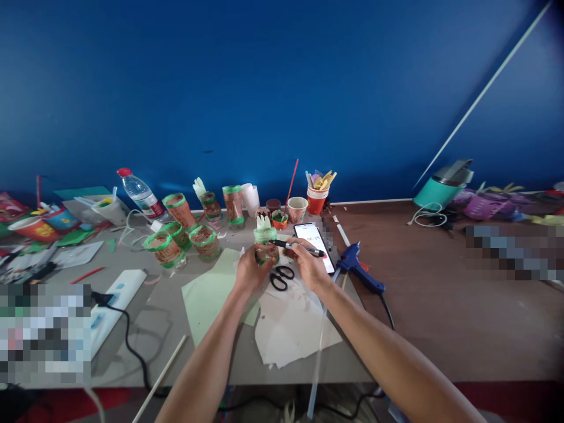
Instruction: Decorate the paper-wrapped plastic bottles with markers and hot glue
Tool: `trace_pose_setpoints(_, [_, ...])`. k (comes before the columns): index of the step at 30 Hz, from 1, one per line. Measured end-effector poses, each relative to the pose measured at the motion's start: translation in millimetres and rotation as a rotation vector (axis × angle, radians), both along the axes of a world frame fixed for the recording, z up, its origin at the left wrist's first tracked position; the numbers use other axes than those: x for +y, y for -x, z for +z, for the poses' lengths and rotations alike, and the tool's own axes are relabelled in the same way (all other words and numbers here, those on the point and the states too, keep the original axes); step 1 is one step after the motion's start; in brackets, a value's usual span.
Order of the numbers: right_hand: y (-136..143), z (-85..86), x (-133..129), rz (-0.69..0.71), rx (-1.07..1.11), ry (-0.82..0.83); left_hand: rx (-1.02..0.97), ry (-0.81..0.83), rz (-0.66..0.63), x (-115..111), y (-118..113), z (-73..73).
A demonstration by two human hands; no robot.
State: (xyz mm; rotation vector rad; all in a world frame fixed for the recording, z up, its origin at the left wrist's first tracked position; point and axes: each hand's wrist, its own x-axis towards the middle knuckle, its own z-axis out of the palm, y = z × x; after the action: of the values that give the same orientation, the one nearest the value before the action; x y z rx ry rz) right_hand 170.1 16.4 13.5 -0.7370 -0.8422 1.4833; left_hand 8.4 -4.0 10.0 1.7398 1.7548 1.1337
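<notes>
My left hand (252,269) is wrapped round a small clear cup (266,236) with a green rim band, brown inside, and a pale fringed paper piece standing up at its back. A black pen (304,248) sits in the closed fingers of my right hand (310,262), its tip against or close to the cup's upper side. Below both hands lie black-handled scissors (281,278) on white paper scraps (291,329). Just beyond my right hand is a lit phone (315,239) showing a timer.
Several green-banded brown cups (205,241) stand at left, near a water bottle (140,191). A blue glue gun (360,268) with its cord lies right of the phone. Behind are a paper cup (298,209) and a red cup of tools (317,201). A power strip (118,305) lies left.
</notes>
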Motion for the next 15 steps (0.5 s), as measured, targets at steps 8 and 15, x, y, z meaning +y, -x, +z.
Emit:
trace_pose_setpoints(8, [0.9,0.1,-4.2,0.065,0.010,-0.073,0.067,-0.025,0.046,0.2,-0.5,-2.1])
trace_pose_setpoints(15, [-3.8,-3.7,2.6,-0.030,-0.055,-0.062,0.138,-0.091,0.188,6.0,4.5,-15.9])
